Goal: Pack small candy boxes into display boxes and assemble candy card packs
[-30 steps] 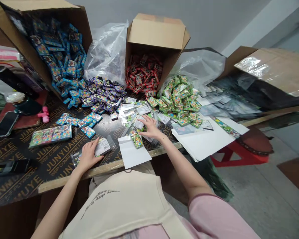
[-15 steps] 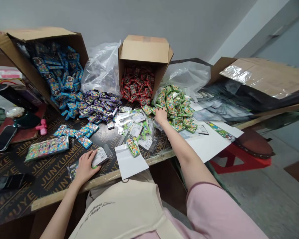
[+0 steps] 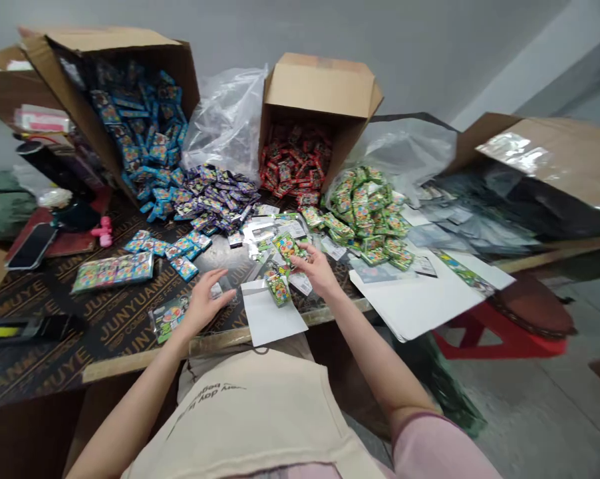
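Observation:
My right hand [image 3: 316, 268] grips a small green packet [image 3: 286, 245] between thumb and fingers, above the middle of the table. Just below it, another green packet [image 3: 279, 290] lies on a white sheet [image 3: 265, 318] at the table's front edge. My left hand [image 3: 204, 301] is open, thumb and fingers apart, over a clear plastic package [image 3: 217, 290] that it partly hides. Beside its wrist lies a flat package with green print [image 3: 168, 318]. Clear sleeves with labels [image 3: 260, 233] are heaped behind the right hand.
Along the back stand a carton of blue packets [image 3: 145, 126], a purple packet pile [image 3: 217, 193], a carton of red packets [image 3: 295, 159] and a green packet pile [image 3: 367, 209]. Clear sleeves [image 3: 469, 219] spill from a right-hand carton. A phone [image 3: 31, 246] lies at left.
My right hand has come back from the green pile towards the middle with a green packet. My left hand has lifted and moved right, its fingers spreading. The view has shifted slightly.

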Motion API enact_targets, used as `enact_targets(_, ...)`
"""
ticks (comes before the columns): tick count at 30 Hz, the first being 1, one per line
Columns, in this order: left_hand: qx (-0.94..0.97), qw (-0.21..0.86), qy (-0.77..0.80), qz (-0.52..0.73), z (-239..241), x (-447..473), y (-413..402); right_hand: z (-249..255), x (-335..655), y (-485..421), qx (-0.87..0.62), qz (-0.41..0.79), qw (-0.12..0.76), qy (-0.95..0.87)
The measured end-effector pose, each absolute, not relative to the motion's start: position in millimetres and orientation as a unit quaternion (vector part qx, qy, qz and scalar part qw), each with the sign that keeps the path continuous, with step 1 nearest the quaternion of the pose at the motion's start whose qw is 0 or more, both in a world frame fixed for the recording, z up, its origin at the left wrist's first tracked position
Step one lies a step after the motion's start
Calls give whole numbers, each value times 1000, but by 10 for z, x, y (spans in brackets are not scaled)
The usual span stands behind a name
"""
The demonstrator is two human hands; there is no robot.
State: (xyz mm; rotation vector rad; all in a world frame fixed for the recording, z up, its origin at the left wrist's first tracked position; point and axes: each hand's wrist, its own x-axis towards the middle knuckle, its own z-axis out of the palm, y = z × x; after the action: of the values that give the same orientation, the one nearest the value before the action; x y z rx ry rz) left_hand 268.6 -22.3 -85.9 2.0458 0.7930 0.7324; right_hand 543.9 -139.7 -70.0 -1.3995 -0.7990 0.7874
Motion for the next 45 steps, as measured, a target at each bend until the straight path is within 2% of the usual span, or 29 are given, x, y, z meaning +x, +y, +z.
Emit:
enact_targets(2,729,527,314,304,-682,2904,-349,-685,5091,-1323,-619,296,608,-399)
enact_targets(5,553,715,307,297,-550,3092,-456,-677,4719,-1249,-638,120,509,-565)
enact_targets(8,426,784,327,311,-532,3054,-430,-656,4565,-1216,-575,39,380,-723)
enact_targets(10,386,794,355,307,-545,2943,-373,-632,4553,-1193,-542,32,351,-763)
enact_targets(15,392,800,362,273,-583,2741,-306,-625,4521,-1098,-550,68,400,-730)
enact_targets(18,374,796,353,319,-604,2744,-322,-685,4407,-1032,-561,140,435,-690)
enact_targets(21,372,783,352,354,-637,2747,-315,-722,4327,-961,-560,240,506,-611)
enact_targets(25,432,753,373,328,-700,2674,-286,-641,4355,-887,-527,391,575,-489)
enact_targets(27,519,676,393,345,-723,2627,-290,-582,4383,-868,-517,436,580,-455)
enact_targets(30,728,441,372,371,-743,2584,-318,-541,4390,-856,-521,466,582,-415)
enact_targets(32,806,353,328,343,-755,2584,-337,-537,4375,-856,-529,473,569,-415)
enact_targets(34,780,417,323,336,-765,2606,-346,-529,4357,-866,-540,436,557,-457)
enact_targets(37,584,648,346,345,-753,2654,-349,-502,4339,-898,-551,266,517,-599)
enact_targets(39,464,747,337,335,-733,2680,-357,-497,4327,-919,-543,164,450,-689)
enact_targets(42,437,785,318,303,-737,2665,-359,-541,4310,-928,-534,114,397,-738)
enact_targets(45,559,711,329,273,-832,2526,-284,-641,4343,-914,-549,110,412,-719)
